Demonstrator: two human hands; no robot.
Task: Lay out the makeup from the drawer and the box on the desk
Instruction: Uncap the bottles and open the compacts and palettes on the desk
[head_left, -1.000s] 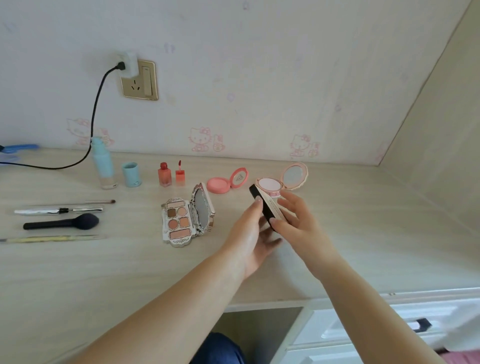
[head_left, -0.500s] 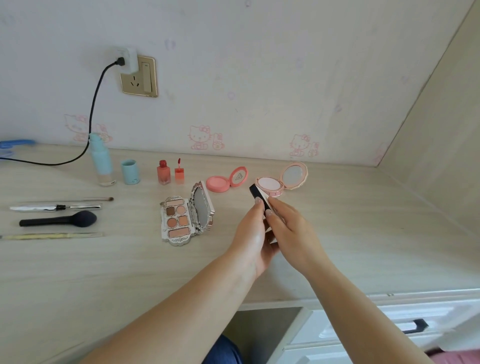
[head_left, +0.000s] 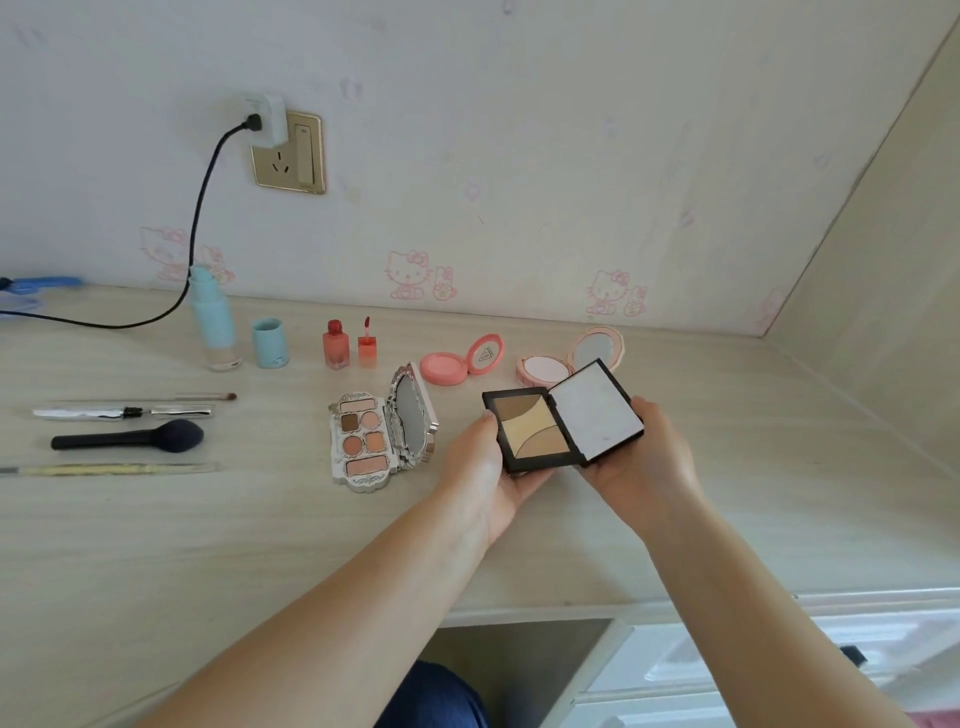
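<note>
The black palette (head_left: 562, 417), shut a moment ago, is now lying open, both the left hand (head_left: 485, 467) and right hand (head_left: 641, 460) cupping it; it looks ready for setting down just ahead.

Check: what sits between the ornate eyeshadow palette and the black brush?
Nothing; head view shows bare desk between the ornate eyeshadow palette and black brush.
</note>
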